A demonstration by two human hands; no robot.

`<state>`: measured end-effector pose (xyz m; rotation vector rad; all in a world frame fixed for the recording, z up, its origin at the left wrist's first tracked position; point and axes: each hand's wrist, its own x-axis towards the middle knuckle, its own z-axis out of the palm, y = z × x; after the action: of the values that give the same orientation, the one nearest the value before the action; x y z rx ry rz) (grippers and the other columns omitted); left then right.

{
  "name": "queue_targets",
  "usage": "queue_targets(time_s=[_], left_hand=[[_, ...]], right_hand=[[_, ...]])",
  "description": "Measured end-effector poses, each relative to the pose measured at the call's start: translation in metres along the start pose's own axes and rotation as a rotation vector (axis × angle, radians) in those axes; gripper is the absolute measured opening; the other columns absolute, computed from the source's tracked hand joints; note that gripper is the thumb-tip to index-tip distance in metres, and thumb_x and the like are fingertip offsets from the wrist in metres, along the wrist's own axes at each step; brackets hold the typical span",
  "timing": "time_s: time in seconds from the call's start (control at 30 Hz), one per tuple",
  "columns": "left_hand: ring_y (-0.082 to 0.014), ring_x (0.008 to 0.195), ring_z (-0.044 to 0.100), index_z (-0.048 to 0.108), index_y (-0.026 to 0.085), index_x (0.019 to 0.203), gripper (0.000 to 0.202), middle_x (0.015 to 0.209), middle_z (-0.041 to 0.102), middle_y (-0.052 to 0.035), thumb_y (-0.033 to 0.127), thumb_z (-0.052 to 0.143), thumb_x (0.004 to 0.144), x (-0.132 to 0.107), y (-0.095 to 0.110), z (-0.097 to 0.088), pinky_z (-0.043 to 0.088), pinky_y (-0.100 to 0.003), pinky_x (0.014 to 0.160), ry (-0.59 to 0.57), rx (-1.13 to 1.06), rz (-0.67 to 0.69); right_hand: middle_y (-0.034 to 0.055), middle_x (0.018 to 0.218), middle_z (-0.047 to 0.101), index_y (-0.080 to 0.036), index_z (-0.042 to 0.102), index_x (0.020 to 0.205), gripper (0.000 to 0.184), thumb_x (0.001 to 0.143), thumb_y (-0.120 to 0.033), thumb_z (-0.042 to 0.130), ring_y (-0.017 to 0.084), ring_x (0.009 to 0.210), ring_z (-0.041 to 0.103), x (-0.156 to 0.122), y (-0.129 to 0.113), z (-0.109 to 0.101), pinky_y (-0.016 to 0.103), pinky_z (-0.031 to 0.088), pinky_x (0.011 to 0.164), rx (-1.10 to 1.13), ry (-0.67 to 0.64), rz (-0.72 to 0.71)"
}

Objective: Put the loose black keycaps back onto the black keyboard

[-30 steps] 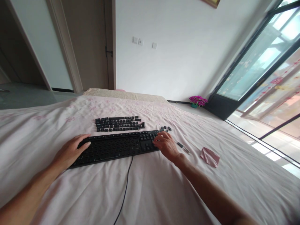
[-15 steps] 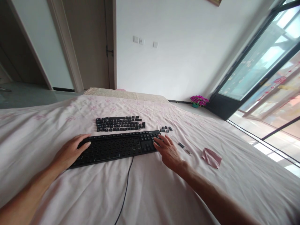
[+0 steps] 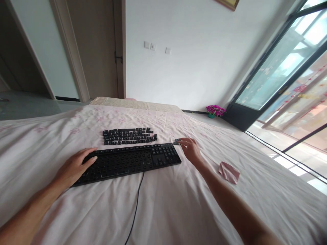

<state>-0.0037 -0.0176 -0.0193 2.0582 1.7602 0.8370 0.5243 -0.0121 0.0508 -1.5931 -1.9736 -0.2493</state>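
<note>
Black keyboard point(image 3: 122, 160), in the head view, lies between the hands on a pale pink sheet point(image 3: 163, 207); the left hand point(image 3: 82, 162) rests on its left end, thumb spread from the fingers; the right hand point(image 3: 189, 149) reaches beyond its right end to the small keycaps point(image 3: 176, 143), whether pinching one I cannot tell; rows of loose keycaps point(image 3: 130, 136) lie beyond the keyboard, between both hands; a pink cloth point(image 3: 229, 172) lies right of the right hand; a cable point(image 3: 137, 204) trails nearer than both.
</note>
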Motion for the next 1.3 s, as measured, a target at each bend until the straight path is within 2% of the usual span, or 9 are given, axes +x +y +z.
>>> queue_targets(time_s=[0.1,0.2,0.5,0.7,1.0,1.3], left_hand=[[-0.0253,0.127,0.049,0.051,0.021,0.131,0.057,0.138,0.054,-0.0069,0.056,0.044,0.086,0.001,-0.002,0.001,0.032,-0.037,0.112,-0.003,0.0,0.009],[-0.0262,0.127,0.049,0.051,0.022,0.13,0.057,0.138,0.054,-0.0072,0.056,0.044,0.086,0.0,-0.003,0.001,0.033,-0.038,0.112,-0.002,0.003,0.004],[-0.0254,0.127,0.05,0.052,0.021,0.13,0.057,0.138,0.054,-0.0072,0.056,0.045,0.086,0.001,-0.002,0.0,0.033,-0.037,0.112,0.007,-0.002,0.004],[-0.024,0.128,0.048,0.051,0.021,0.131,0.057,0.138,0.054,-0.0068,0.056,0.044,0.086,0.0,-0.002,0.001,0.031,-0.037,0.113,0.014,-0.007,0.011],[-0.0233,0.128,0.048,0.051,0.023,0.132,0.056,0.139,0.053,-0.0062,0.056,0.045,0.087,-0.001,0.003,-0.001,0.03,-0.037,0.113,-0.001,-0.013,-0.004],[-0.0236,0.127,0.049,0.051,0.021,0.132,0.056,0.139,0.053,-0.0066,0.055,0.044,0.088,-0.001,0.001,0.0,0.034,-0.037,0.112,0.012,0.006,0.006]], right_hand=[[0.0023,0.111,0.07,-0.031,0.077,0.096,0.023,0.085,-0.024,0.057,0.024,0.109,0.056,0.024,0.021,0.002,0.039,0.044,0.092,-0.073,-0.053,0.102],[0.0013,0.112,0.069,-0.032,0.077,0.09,0.016,0.084,-0.03,0.062,0.025,0.113,0.051,0.042,0.031,0.007,0.04,0.04,0.092,-0.119,-0.125,0.139],[0.0021,0.112,0.069,-0.031,0.078,0.079,0.008,0.078,-0.027,0.072,0.025,0.113,0.046,0.071,0.042,0.033,0.039,0.031,0.096,-0.211,-0.248,0.001],[0.0013,0.114,0.069,-0.03,0.078,0.079,0.007,0.076,-0.026,0.073,0.025,0.114,0.045,0.083,0.044,0.042,0.037,0.029,0.095,-0.326,-0.327,-0.015],[0.0031,0.099,0.073,-0.027,0.078,0.081,0.007,0.076,-0.029,0.074,0.023,0.114,0.047,0.087,0.046,0.042,0.034,0.026,0.097,-0.356,-0.374,-0.068],[0.0055,0.088,0.073,-0.026,0.078,0.08,0.007,0.074,-0.029,0.076,0.024,0.11,0.051,0.088,0.049,0.045,0.035,0.029,0.096,-0.374,-0.383,-0.109]])
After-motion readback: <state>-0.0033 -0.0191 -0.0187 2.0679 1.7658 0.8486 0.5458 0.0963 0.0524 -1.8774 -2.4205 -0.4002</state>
